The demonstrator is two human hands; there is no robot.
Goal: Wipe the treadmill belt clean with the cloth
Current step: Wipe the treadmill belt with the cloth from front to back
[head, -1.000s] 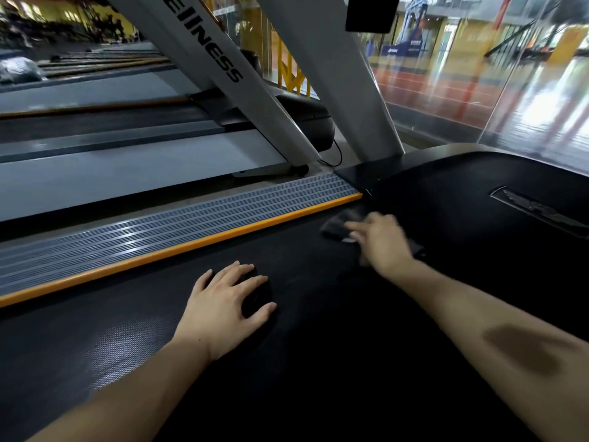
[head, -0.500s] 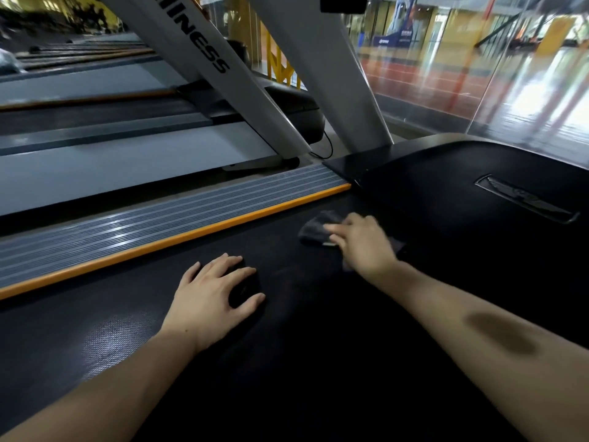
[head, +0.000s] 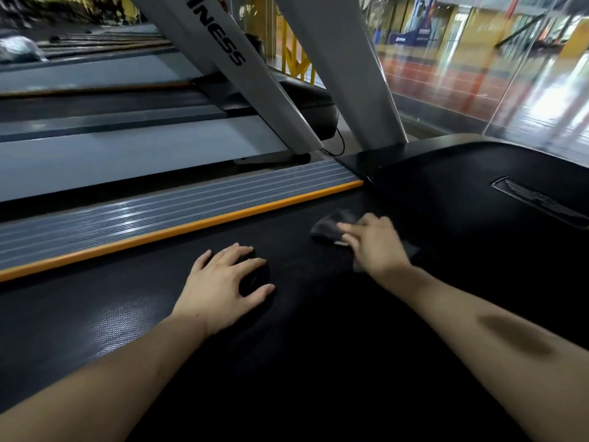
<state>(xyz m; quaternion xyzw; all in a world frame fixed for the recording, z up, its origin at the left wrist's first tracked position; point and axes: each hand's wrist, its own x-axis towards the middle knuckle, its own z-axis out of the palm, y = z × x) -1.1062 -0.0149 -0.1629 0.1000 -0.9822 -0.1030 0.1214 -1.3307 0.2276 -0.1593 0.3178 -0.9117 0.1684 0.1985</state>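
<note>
The black treadmill belt (head: 134, 317) fills the lower half of the view. A dark grey cloth (head: 330, 225) lies flat on the belt close to its front end. My right hand (head: 376, 242) presses down on the cloth, fingers pointing left, with the cloth sticking out beyond the fingertips and behind the wrist. My left hand (head: 223, 279) rests flat on the bare belt, fingers spread, a hand's width to the left of the cloth and holding nothing.
A grey ribbed side rail (head: 159, 218) with an orange edge strip (head: 178, 232) borders the belt on the left. The black motor cover (head: 478, 193) rises at the belt's front. White uprights (head: 347, 74) stand behind it. Another treadmill (head: 95, 154) lies to the left, a glass wall (head: 510, 74) to the right.
My right hand has slid the cloth left and toward me along the belt. My left hand has stayed planted on the belt. The camera view has shifted a little.
</note>
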